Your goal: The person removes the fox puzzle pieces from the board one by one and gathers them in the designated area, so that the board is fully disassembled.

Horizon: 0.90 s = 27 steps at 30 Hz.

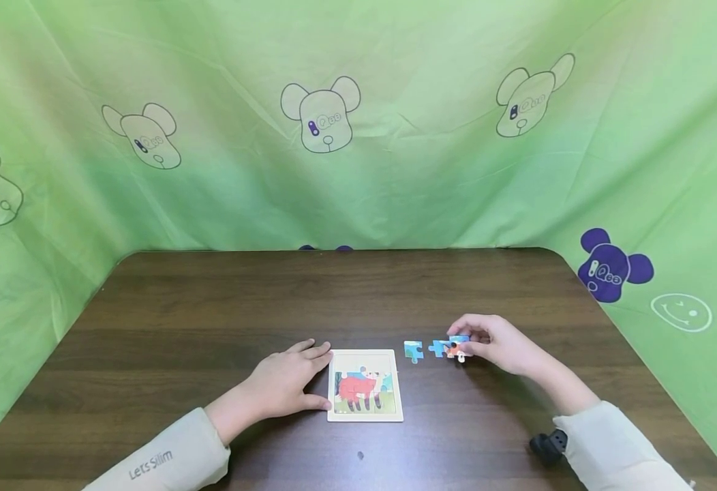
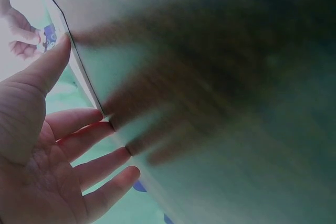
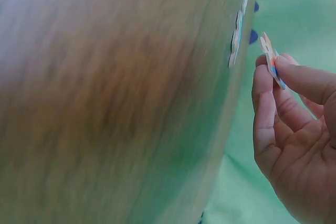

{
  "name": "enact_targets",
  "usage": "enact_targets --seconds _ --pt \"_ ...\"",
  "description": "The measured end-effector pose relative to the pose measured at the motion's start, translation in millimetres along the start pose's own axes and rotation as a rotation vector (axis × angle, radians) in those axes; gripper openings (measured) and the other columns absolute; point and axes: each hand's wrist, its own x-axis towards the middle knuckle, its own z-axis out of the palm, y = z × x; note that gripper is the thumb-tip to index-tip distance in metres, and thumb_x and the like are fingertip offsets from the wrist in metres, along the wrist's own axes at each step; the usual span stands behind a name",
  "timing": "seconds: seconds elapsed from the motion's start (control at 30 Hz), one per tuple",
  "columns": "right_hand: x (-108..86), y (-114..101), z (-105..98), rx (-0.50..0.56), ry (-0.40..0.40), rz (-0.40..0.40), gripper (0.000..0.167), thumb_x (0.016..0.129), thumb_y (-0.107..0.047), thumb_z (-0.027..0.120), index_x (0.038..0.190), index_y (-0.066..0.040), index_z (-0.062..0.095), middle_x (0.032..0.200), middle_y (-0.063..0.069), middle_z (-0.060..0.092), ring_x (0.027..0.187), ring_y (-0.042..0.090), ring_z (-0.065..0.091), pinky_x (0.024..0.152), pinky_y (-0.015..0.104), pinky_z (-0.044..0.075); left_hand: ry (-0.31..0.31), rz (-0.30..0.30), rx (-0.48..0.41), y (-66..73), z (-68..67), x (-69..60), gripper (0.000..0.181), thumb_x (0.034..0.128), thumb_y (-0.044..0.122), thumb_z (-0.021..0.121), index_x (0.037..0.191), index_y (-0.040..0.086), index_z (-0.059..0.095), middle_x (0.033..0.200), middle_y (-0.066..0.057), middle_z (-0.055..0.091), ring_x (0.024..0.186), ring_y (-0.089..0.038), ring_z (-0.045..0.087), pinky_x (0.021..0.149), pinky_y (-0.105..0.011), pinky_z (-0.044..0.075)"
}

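Observation:
A square puzzle tray (image 1: 361,352) with a pale rim lies on the table, partly filled with pieces showing a red-bodied animal. My left hand (image 1: 285,383) rests at its left side, the fingers spread and fairly straight, with thumb and fingertips touching the rim. To the right of the tray, my right hand (image 1: 498,343) pinches a jigsaw piece (image 3: 270,59) between thumb and fingers. In the right wrist view that piece is raised off the table, seen nearly edge-on. A blue and green jigsaw piece (image 1: 413,350) and another blue one (image 1: 437,348) lie between tray and right hand.
The brown wooden table (image 1: 260,293) has rounded far corners. Behind it and at both sides hangs a green curtain (image 1: 395,184) printed with bear heads. A black strap-like object (image 1: 547,447) sits by the right sleeve.

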Motion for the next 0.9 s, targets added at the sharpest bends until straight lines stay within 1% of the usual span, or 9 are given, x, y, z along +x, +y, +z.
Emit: enact_targets --seconds 0.23,0.5,0.7,0.83,0.9 --pt "-2.7 10.5 -6.3 -0.038 0.024 -0.011 0.018 0.088 0.005 0.067 0.104 -0.001 0.068 0.082 0.0 0.064 0.07 0.001 0.052 0.062 0.021 0.046 -0.002 -0.005 -0.008 0.7 -1.0 -0.7 0.078 0.0807 0.057 0.073 0.141 0.011 0.056 0.149 -0.008 0.053 0.138 -0.034 0.049 0.099 -0.049 0.052" --pt "-3.3 20.1 -10.7 -0.067 -0.011 0.002 0.018 0.086 0.005 0.067 0.103 0.0 0.069 0.083 0.0 0.065 0.073 -0.002 0.052 0.063 0.02 0.045 -0.001 0.002 -0.015 1.6 -1.9 -0.4 0.077 0.0812 0.054 0.074 0.141 0.01 0.056 0.149 -0.008 0.053 0.138 -0.034 0.049 0.1 -0.05 0.051" --pt "-3.6 25.2 -11.5 -0.096 -0.011 -0.008 0.017 0.086 0.005 0.067 0.102 0.0 0.069 0.084 0.003 0.068 0.07 -0.003 0.051 0.062 0.021 0.045 -0.002 -0.001 -0.023 1.7 -2.3 -0.3 0.076 0.0816 0.054 0.074 0.141 0.01 0.056 0.149 -0.008 0.053 0.139 -0.034 0.049 0.101 -0.049 0.051" --pt "-4.2 26.3 -12.0 -0.129 0.0 -0.004 0.017 0.086 0.003 0.068 0.102 -0.001 0.069 0.087 0.007 0.067 0.067 -0.002 0.05 0.062 0.021 0.044 -0.006 -0.003 -0.02 1.5 -2.8 -0.2 0.077 0.0817 0.055 0.073 0.142 0.01 0.055 0.15 -0.008 0.052 0.139 -0.034 0.048 0.101 -0.049 0.051" --pt "-4.9 26.4 -12.7 -0.15 0.014 -0.002 0.018 0.085 0.002 0.07 0.102 -0.002 0.069 0.088 0.006 0.065 0.066 -0.002 0.049 0.062 0.021 0.044 -0.007 -0.003 -0.023 1.5 -2.6 0.0 0.078 0.0814 0.056 0.074 0.141 0.01 0.056 0.15 -0.009 0.052 0.139 -0.035 0.048 0.101 -0.049 0.051"
